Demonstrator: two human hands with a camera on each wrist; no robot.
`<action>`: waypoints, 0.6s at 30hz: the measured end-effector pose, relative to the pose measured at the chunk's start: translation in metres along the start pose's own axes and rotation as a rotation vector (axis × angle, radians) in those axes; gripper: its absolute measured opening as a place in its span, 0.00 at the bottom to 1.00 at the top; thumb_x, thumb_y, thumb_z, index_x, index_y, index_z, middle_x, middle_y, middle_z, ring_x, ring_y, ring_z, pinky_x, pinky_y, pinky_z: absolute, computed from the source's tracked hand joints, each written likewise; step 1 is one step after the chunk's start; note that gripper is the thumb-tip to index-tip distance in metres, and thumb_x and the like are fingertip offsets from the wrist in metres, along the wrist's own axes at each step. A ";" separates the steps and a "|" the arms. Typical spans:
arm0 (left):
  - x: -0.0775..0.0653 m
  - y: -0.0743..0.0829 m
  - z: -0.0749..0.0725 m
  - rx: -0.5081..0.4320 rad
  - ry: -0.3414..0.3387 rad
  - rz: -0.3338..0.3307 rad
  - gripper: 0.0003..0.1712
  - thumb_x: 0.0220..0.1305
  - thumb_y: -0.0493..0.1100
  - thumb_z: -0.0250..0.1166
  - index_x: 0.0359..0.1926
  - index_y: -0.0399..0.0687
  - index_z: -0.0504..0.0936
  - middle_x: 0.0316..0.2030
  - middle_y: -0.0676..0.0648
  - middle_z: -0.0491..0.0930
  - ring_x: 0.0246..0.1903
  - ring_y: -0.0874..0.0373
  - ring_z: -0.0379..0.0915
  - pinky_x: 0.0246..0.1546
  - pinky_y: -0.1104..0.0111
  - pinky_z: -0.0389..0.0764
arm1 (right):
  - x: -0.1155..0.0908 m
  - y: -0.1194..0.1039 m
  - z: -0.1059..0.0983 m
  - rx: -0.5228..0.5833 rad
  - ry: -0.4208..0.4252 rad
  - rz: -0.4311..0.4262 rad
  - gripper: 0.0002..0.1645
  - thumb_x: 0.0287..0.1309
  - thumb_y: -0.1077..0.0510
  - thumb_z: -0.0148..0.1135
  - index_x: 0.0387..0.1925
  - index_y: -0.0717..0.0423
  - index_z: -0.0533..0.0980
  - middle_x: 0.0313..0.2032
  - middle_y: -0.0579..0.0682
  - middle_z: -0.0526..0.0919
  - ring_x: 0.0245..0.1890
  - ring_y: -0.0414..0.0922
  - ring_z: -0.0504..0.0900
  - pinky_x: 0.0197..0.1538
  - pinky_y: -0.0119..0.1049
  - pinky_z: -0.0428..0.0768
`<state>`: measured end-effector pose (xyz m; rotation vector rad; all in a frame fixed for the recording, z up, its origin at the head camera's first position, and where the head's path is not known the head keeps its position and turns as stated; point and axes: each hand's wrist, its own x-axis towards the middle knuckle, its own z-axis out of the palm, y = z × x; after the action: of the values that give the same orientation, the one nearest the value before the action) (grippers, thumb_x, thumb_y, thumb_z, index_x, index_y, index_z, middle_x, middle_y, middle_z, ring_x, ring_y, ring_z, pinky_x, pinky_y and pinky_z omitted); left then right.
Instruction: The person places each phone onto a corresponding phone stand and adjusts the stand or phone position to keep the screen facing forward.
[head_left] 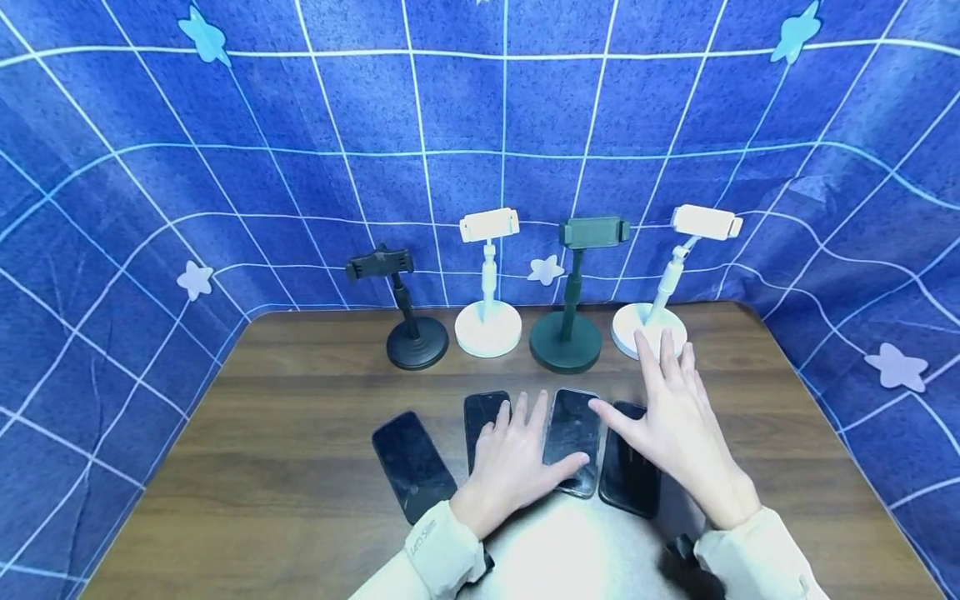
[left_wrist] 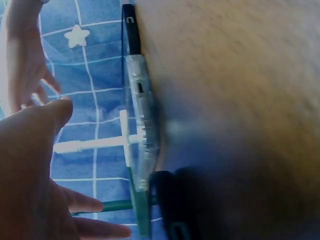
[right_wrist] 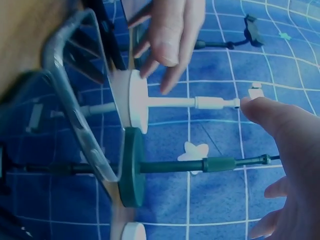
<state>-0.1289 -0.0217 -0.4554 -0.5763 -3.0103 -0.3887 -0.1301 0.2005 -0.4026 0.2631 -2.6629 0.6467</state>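
Four phones lie screen up in a row on the wooden table. My left hand (head_left: 513, 458), fingers spread, hovers over the second phone from the left (head_left: 483, 412) and the clear-cased phone (head_left: 572, 429), partly hiding both. My right hand (head_left: 678, 425) is stretched out above the rightmost phone (head_left: 628, 479), its thumb pointing at the clear-cased phone. Neither hand holds anything. A tilted black phone (head_left: 414, 467) lies left of my left hand. In the left wrist view, the clear case's edge (left_wrist: 141, 100) sits apart from the left hand (left_wrist: 30, 170).
Behind the phones stand a black phone stand (head_left: 417, 343), a white stand (head_left: 488, 331), a dark green stand (head_left: 566, 343) and another white stand (head_left: 637, 325), partly behind my right fingertips. A blue checked cloth (head_left: 465, 100) with stars hangs around the table (head_left: 285, 417).
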 end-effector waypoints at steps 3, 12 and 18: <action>0.006 -0.002 0.005 -0.015 0.010 0.003 0.57 0.56 0.83 0.46 0.74 0.51 0.56 0.70 0.36 0.62 0.67 0.35 0.54 0.54 0.40 0.71 | 0.006 -0.001 -0.004 0.019 -0.003 0.005 0.63 0.50 0.26 0.63 0.76 0.48 0.46 0.73 0.70 0.43 0.70 0.70 0.37 0.63 0.74 0.54; 0.018 -0.003 0.007 -0.049 0.053 0.032 0.55 0.58 0.82 0.43 0.73 0.50 0.59 0.70 0.37 0.61 0.70 0.36 0.47 0.61 0.38 0.64 | 0.012 -0.005 -0.012 0.088 -0.032 0.073 0.62 0.51 0.26 0.62 0.77 0.42 0.43 0.75 0.64 0.40 0.72 0.65 0.36 0.64 0.73 0.53; 0.030 0.000 0.000 -0.033 0.026 0.112 0.55 0.58 0.83 0.39 0.74 0.53 0.56 0.72 0.40 0.58 0.71 0.37 0.45 0.63 0.40 0.64 | 0.018 0.006 -0.012 0.215 -0.051 0.162 0.62 0.54 0.28 0.61 0.77 0.39 0.35 0.76 0.59 0.43 0.72 0.64 0.47 0.62 0.73 0.57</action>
<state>-0.1565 -0.0112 -0.4529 -0.7331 -2.9348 -0.4361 -0.1444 0.2097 -0.3872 0.1243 -2.6829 0.9930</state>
